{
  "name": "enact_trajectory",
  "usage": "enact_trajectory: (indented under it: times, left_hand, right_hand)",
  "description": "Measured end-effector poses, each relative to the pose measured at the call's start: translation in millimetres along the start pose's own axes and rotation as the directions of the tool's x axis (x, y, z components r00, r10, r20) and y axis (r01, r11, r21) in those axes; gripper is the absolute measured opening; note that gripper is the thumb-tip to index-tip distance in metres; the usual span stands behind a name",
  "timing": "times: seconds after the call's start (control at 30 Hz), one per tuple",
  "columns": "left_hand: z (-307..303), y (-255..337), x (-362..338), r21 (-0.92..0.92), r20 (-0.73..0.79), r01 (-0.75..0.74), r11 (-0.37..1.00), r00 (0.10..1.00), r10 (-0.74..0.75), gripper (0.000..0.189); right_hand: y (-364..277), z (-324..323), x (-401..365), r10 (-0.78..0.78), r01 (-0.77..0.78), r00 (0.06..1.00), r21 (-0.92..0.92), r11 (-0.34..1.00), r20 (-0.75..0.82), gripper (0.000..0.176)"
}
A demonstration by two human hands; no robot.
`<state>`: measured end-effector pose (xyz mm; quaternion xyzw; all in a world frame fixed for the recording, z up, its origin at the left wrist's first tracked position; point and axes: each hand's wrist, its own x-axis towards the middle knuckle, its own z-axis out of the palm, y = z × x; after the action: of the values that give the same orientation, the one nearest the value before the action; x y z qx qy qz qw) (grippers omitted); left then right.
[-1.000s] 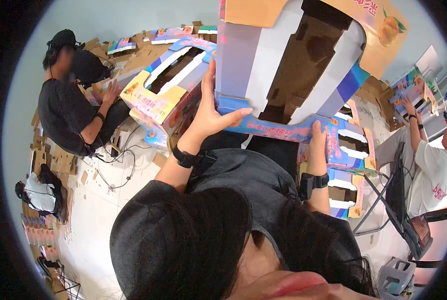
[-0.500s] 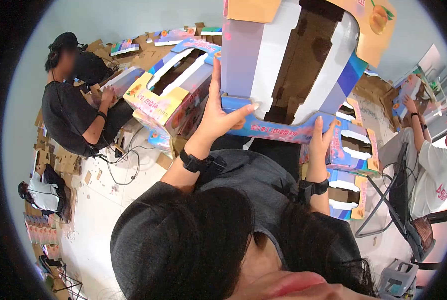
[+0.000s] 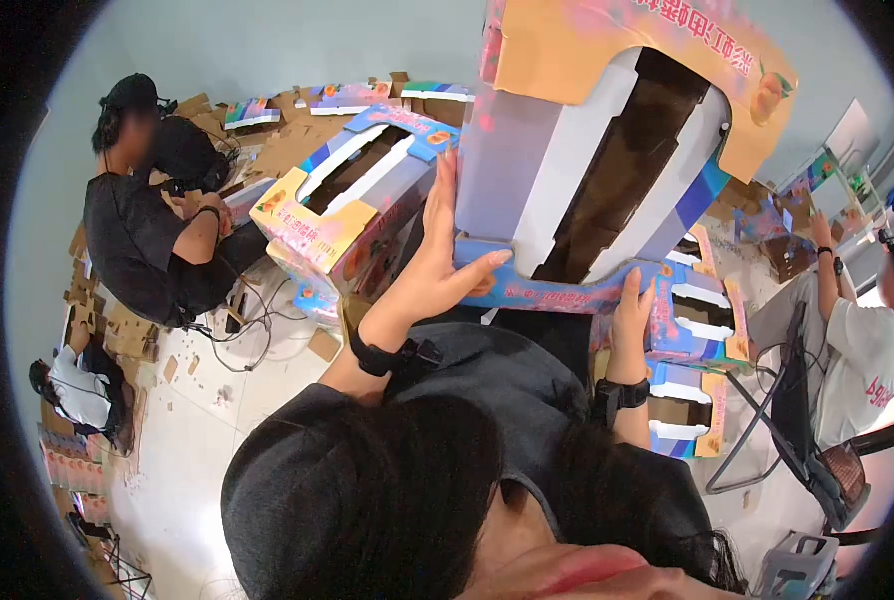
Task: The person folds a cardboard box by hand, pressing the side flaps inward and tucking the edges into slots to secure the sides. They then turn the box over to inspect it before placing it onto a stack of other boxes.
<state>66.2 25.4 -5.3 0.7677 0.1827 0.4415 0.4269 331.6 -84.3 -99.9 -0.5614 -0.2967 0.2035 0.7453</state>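
Observation:
Between my two hands a printed cardboard fruit box [image 3: 527,190] is raised, with a long slot in its face, white inner flaps, yellow-orange and blue ends and peach pictures. My left hand [image 3: 432,260] grips its lower left corner, thumb over the blue edge and fingers stretched up along the side. My right hand [image 3: 629,315] holds the lower right corner, fingers pointing up; part of its grip is hidden. Close to my left hand stands a similar box [image 3: 337,225]. Beside my right hand are more such boxes, one of them a stacked box [image 3: 702,310].
At left, a person in black [image 3: 157,220] sits handling cardboard. A person in white [image 3: 862,350] sits at right beside a folding chair [image 3: 792,390]. Flat cardboard pieces [image 3: 277,120] lie along the wall. Cables [image 3: 257,340] and scraps are on the floor, and a grey plastic container [image 3: 799,565] is at lower right.
The held box has lowered slightly and tipped, so more of its far printed end shows. Both hands stay on it. The person in white has shifted an arm.

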Motion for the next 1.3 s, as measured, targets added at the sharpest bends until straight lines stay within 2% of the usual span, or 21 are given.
enact_trajectory:
  times: [0.07,0.13,0.17,0.27,0.33,0.43,0.47,0.57,0.6,0.67,0.77,0.83,0.87,0.9,1.0,1.1,1.2,1.23,1.3]
  left_hand:
    - [-6.1,0.0,0.9,0.094,0.039,-0.072,0.993,0.997,0.069,0.111]
    - [-15.1,-6.9,3.9,0.28,0.112,-0.218,0.935,0.975,0.194,0.113]
    - [-16.1,-8.9,4.0,0.244,0.087,-0.208,0.947,0.977,0.193,0.115]
    - [-14.1,-13.0,0.8,0.088,0.021,-0.198,0.976,0.98,0.197,0.121]
    - [-10.2,-15.5,-1.0,-0.075,-0.011,-0.216,0.974,0.976,0.215,0.126]
    - [-13.3,-22.3,-7.6,-0.111,0.098,-0.039,0.993,0.994,0.05,0.128]
    - [-13.2,-23.6,-8.6,-0.113,0.086,-0.051,0.992,0.994,0.061,0.128]
    - [-14.6,-26.1,-9.9,-0.151,0.039,-0.086,0.985,0.995,0.092,0.127]
    - [-15.9,-24.1,-9.1,-0.149,0.035,-0.095,0.984,0.994,0.101,0.127]
    - [-18.7,-16.5,-10.7,-0.154,0.028,-0.103,0.983,0.994,0.109,0.126]
    - [-22.7,-7.1,-9.5,-0.175,-0.067,-0.176,0.969,0.984,0.167,0.125]
    - [-30.3,-1.9,-10.3,-0.15,-0.12,-0.209,0.966,0.974,0.192,0.124]
    - [-32.0,6.1,-7.3,-0.243,-0.165,-0.211,0.947,0.971,0.173,0.126]
    - [-36.0,11.7,-5.5,-0.222,-0.172,-0.188,0.957,0.974,0.151,0.127]
    - [-44.3,23.0,-8.2,-0.113,-0.189,-0.198,0.974,0.966,0.175,0.13]
    - [-47.8,31.6,-11.8,0.072,-0.19,-0.231,0.97,0.952,0.241,0.131]
    - [-49.9,36.7,-11.7,0.261,-0.131,-0.25,0.932,0.948,0.291,0.132]
    - [-49.6,40.2,-11.6,0.337,-0.094,-0.264,0.904,0.946,0.311,0.132]
    - [-46.4,31.4,-12.5,0.339,0.012,-0.256,0.905,0.963,0.268,0.129]
  right_hand:
    - [7.2,-3.7,2.8,0.014,-0.014,0.999,-0.007,1.0,-0.041,0.068]
    - [11.0,-6.8,3.0,0.022,-0.023,0.999,-0.011,1.0,-0.039,0.067]
    - [12.0,-7.7,3.8,0.027,-0.028,0.999,-0.014,1.0,-0.038,0.066]
    - [15.2,-14.5,7.6,-0.083,0.086,0.995,-0.067,0.994,0.05,0.064]
    - [13.1,-19.0,9.3,-0.015,0.03,0.995,-0.148,0.988,0.1,0.074]
    - [5.8,-22.6,12.2,0.065,-0.03,0.989,-0.251,0.967,0.132,0.08]
    - [2.8,-22.8,12.9,0.087,-0.045,0.987,-0.281,0.959,0.137,0.081]
    - [-5.6,-25.1,13.8,-0.198,0.257,0.958,-0.31,0.916,0.208,0.066]
    - [-10.6,-22.9,15.1,-0.308,0.367,0.926,-0.34,0.866,0.217,0.064]
    - [-41.9,-17.7,9.9,-0.56,0.591,0.798,-0.469,0.657,0.222,0.068]
    - [-86.6,-16.0,-5.2,-0.78,0.688,0.555,-0.686,0.234,0.291,0.077]
    - [-98.7,-20.2,-10.8,-0.812,0.812,0.329,-0.584,-0.018,0.483,0.073]
    - [-105.4,-19.7,-14.5,-0.8,0.85,0.203,-0.508,-0.143,0.565,0.072]
    - [-116.9,-7.5,-25.8,-0.763,0.868,0.205,-0.474,-0.147,0.613,0.059]
    - [-142.1,29.2,-45.1,-0.619,0.924,0.187,-0.35,-0.152,0.763,0.049]
    - [-147.7,51.4,-48.8,-0.397,0.908,0.253,-0.358,-0.216,0.882,0.051]
    - [-132.1,59.1,-40.9,-0.275,0.9,0.343,-0.398,-0.179,0.898,0.057]
    - [-120.1,57.1,-35.7,-0.281,0.904,0.35,-0.401,-0.147,0.894,0.058]
    - [-89.4,48.0,-30.2,-0.248,0.882,0.426,-0.461,-0.098,0.87,0.05]
